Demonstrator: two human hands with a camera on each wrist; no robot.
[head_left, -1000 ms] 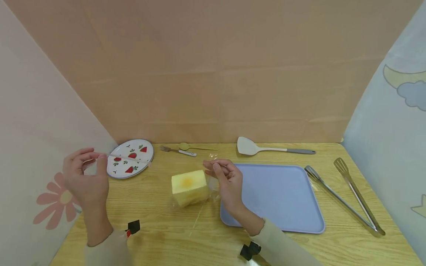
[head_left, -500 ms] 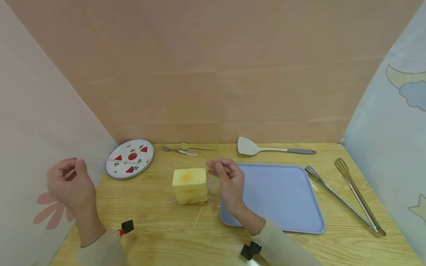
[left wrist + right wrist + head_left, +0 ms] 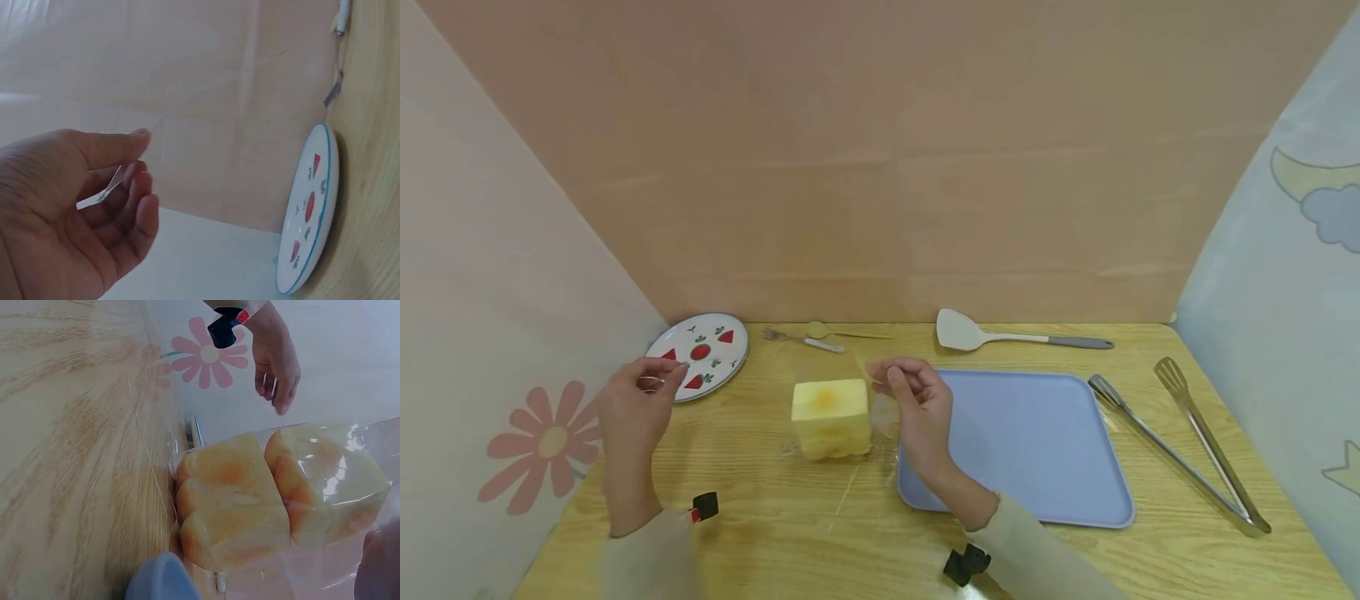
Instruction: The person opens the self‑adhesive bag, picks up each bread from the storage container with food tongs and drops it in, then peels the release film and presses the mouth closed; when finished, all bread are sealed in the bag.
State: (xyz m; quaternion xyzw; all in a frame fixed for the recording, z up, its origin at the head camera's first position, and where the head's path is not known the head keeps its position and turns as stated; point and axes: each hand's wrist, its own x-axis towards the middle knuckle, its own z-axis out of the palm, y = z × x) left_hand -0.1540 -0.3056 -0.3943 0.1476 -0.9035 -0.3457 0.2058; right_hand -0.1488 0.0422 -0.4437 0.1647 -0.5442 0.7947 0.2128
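Observation:
A yellow block of bread (image 3: pixel 831 417) with browned patches rests in clear plastic film at the middle of the table. In the right wrist view the bread (image 3: pixel 234 500) shows rounded lobes under shiny film (image 3: pixel 337 481). My right hand (image 3: pixel 917 408), right of the bread, pinches the film's upper edge between thumb and fingers. Left of the bread and raised, my left hand (image 3: pixel 640 408) pinches a thin clear strip (image 3: pixel 109 190) that passes through the fingers. Its far end trails off faintly in the left wrist view.
A strawberry-patterned plate (image 3: pixel 718 337) stands at the back left, partly behind my left hand. A fork (image 3: pixel 801 339), a yellow spoon (image 3: pixel 850 335) and a white spatula (image 3: pixel 970 332) lie along the back. On the right are a blue tray (image 3: pixel 1015 442) and metal tongs (image 3: pixel 1210 458).
My left hand first moved left with the strip, then came back right, nearer the plate. The bread turned slightly, its front now facing me. My right hand has barely moved.

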